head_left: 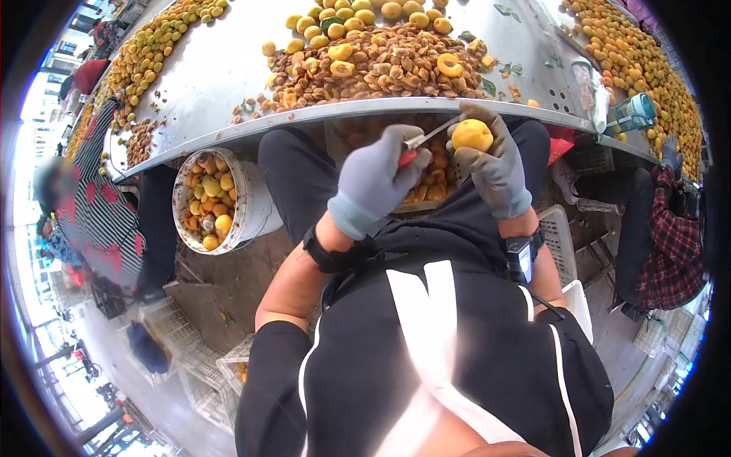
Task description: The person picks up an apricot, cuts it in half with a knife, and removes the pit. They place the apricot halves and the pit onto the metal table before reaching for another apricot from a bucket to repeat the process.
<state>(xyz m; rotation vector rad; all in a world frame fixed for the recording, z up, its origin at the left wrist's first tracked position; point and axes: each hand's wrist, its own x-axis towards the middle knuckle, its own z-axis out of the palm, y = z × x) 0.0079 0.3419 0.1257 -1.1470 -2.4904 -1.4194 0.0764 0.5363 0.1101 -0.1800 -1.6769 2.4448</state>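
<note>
My left hand, in a grey glove, is closed round the red handle of a knife whose metal blade points up and right. In my right hand, also gloved, a yellow-orange apricot is held between thumb and fingers, close beside the blade. Both hands are above my lap, just below the table edge. Past them on the metal table lies a heap of brown apricot pits, with a few halved apricots on it and whole apricots behind.
A white bucket of apricots stands left of my legs. Halved fruit lies in a crate below the table. People sit at left and right. A teal-lidded container is on the table's right; crates stand nearby.
</note>
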